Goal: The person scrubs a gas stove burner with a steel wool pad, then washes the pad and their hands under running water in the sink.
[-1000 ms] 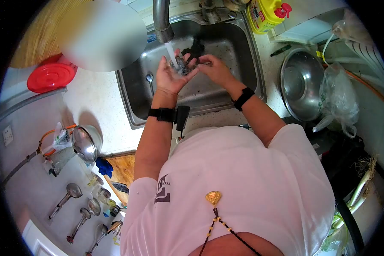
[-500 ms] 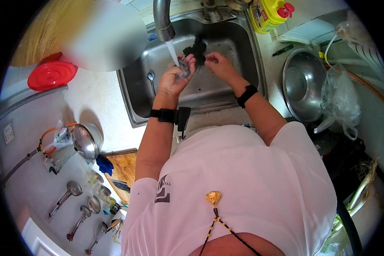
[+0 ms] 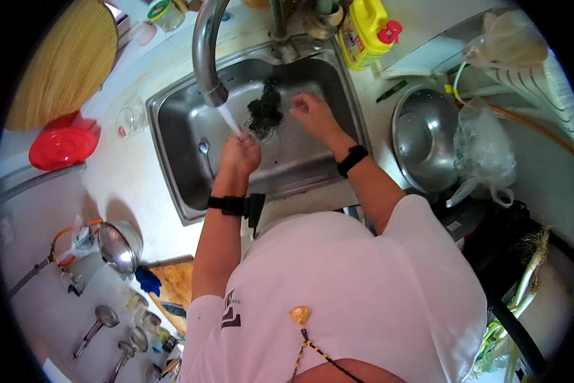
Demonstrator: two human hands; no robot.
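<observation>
My left hand (image 3: pixel 241 153) is closed in a fist under the running water in the steel sink (image 3: pixel 185 185). A grey wad lay in this palm a moment ago; the fingers now hide it. To the right, my right hand (image 3: pixel 314 115) hovers over the sink with its fingers loosely bent and apart, holding nothing I can see. Between the hands, a dark, ragged clump (image 3: pixel 264 112) lies on the sink floor by the drain. A spoon (image 3: pixel 205 152) rests in the sink left of my left hand. The curved faucet (image 3: pixel 205 60) pours water onto that hand.
A yellow bottle with a red pump (image 3: pixel 363 35) stands behind the sink. On the right are a metal bowl (image 3: pixel 421 143) and a plastic bag (image 3: pixel 484 147). To the left sit a red lid (image 3: pixel 63 148), a glass (image 3: pixel 132 118) and a pot (image 3: pixel 119 246).
My left hand has gone from an open palm with the grey wad on it to a fist. My right hand has moved slightly away from it. The camera view has shifted.
</observation>
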